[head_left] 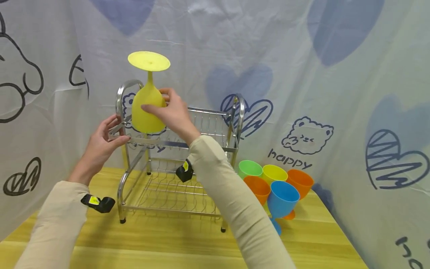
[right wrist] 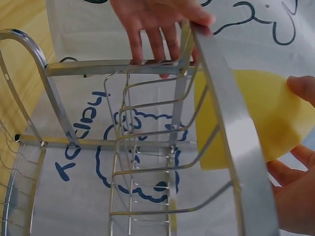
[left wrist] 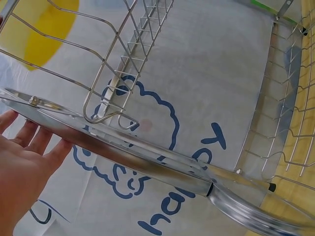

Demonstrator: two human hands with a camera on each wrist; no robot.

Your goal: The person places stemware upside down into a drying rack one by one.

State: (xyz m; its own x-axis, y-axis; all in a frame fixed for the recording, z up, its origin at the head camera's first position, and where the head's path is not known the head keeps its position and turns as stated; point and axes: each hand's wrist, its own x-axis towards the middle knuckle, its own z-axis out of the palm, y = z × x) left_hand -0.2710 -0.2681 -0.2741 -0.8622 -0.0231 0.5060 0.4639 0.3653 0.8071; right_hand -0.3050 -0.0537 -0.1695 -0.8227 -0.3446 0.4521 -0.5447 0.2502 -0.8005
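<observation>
A yellow plastic goblet (head_left: 147, 108) is upside down, its round foot on top, at the left end of the metal dish rack's upper tier (head_left: 174, 143). My right hand (head_left: 174, 116) grips the goblet's bowl, thumb on the near side and fingers behind. In the right wrist view the goblet (right wrist: 251, 118) shows beside the rack's front bar, its rim near the wires. My left hand (head_left: 102, 140) holds the upper tier's left front corner. In the left wrist view several fingertips of the left hand (left wrist: 24, 157) touch the rack's side bar (left wrist: 133, 157).
Right of the rack, several plastic goblets stand upright on the wooden table (head_left: 161, 246), among them a blue goblet (head_left: 283, 200), an orange goblet (head_left: 300, 183) and a green goblet (head_left: 250, 169). The rack's lower tier (head_left: 178, 188) is wire. A printed cloth (head_left: 208, 45) hangs behind.
</observation>
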